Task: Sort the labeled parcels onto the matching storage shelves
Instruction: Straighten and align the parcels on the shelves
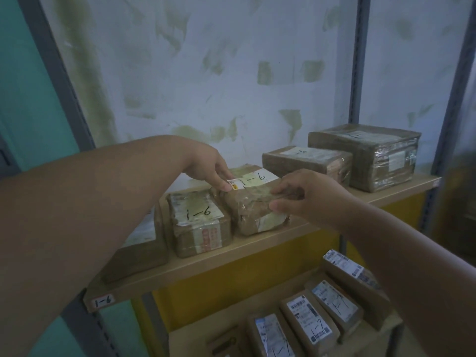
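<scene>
A brown taped parcel marked "1-6" lies on the wooden shelf whose front tag reads "1-6". My left hand holds the parcel's left top edge, thumb on its label. My right hand grips its right front corner with curled fingers. To its left lies another "1-6" parcel, touching it.
A third parcel lies half hidden under my left forearm. Two bigger taped boxes stand at the shelf's right end. The lower shelf holds several parcels marked "1-7". Grey metal uprights frame the rack against a stained wall.
</scene>
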The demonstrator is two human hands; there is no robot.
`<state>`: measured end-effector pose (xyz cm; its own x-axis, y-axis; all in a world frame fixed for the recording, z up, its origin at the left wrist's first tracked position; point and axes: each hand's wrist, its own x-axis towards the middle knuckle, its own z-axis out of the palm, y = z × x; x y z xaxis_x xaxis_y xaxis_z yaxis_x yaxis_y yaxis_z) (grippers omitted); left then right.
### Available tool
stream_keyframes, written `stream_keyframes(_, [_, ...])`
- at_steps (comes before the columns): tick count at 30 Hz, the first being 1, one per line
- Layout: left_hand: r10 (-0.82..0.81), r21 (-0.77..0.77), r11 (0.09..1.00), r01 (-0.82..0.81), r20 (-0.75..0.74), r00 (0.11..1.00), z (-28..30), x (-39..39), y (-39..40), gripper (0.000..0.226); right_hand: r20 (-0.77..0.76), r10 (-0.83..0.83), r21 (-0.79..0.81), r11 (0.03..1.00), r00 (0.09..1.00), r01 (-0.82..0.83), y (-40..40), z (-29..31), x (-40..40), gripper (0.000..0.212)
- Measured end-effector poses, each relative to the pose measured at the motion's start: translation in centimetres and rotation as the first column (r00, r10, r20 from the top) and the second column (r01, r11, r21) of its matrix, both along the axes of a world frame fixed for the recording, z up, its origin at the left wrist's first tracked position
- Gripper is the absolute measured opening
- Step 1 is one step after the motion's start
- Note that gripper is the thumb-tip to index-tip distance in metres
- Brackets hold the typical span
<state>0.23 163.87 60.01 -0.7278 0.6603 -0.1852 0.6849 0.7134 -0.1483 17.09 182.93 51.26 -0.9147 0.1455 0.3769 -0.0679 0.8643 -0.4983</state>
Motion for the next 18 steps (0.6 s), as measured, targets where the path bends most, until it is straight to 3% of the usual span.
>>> stream_keyframes(6, [-0.029,0.003,1.000,0.029,0.032,0.999,0.6,-0.4,0.4,0.059,0.011,-0.020,0.014,1.000,1.000,0.020,0.0,0.1,0.4,0.039])
stream_keyframes(9, [-0.055,0.086,0.995,0.052,0.043,0.998,1.4,-0.5,1.5,0.061,-0.015,-0.045,0.029,0.999,0.999,0.045,1.1,0.5,1.0,0.040])
stream_keyframes(18, [-0.120,0.144,0.982,0.123,-0.032,0.992,1.6,-0.7,9.9,0.059,-0.137,-0.222,0.112,0.965,0.965,0.238,11.3,3.4,1.7,0.031])
